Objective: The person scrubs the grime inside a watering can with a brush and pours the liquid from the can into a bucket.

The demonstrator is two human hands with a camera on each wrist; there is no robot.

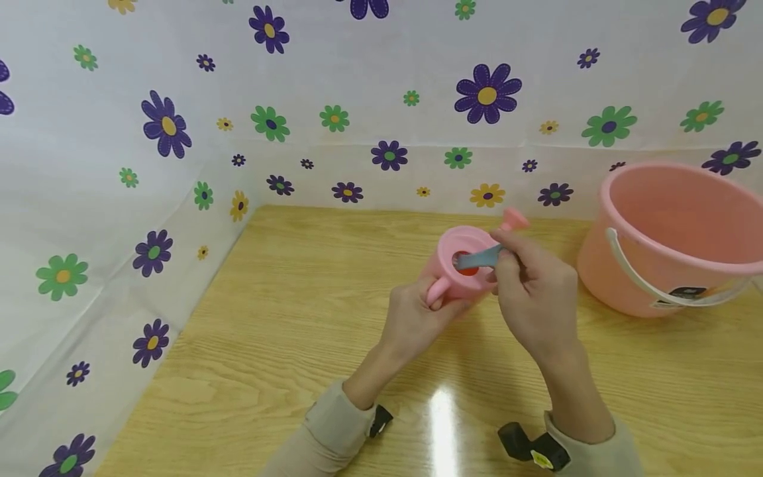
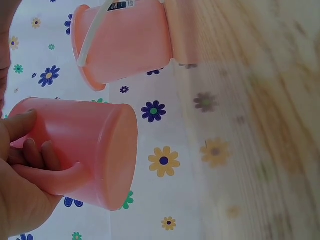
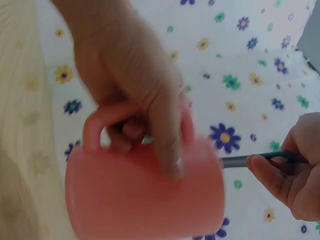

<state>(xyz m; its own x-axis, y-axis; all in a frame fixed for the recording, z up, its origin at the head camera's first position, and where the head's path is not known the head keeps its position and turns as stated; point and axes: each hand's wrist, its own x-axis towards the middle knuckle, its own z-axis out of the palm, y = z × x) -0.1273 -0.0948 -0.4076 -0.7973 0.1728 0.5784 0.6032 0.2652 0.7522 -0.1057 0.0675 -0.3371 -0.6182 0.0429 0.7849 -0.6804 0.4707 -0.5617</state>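
Tilted above the table is a pink watering can (image 1: 448, 273), its flared spout (image 1: 515, 219) pointing away to the right. My left hand (image 1: 411, 319) grips it with fingers through the loop handle (image 1: 438, 290) and a thumb along the body; the left wrist view shows the can's flat base (image 2: 121, 157). A tool with a blue-grey handle (image 1: 481, 257) is pinched in my right hand (image 1: 539, 291). Its far end goes into the round top opening, where red shows; that end is hidden, so I cannot tell its kind. In the right wrist view the tool's shaft (image 3: 234, 162) enters the can.
A large pink bucket (image 1: 644, 278) with a white handle (image 1: 632, 271) stands on the wood-grain table (image 1: 286, 291) at the right. A white flower-patterned sheet (image 1: 357, 79) covers the back and the left side. Dark wrist cameras (image 1: 515, 440) sit at both sleeves.
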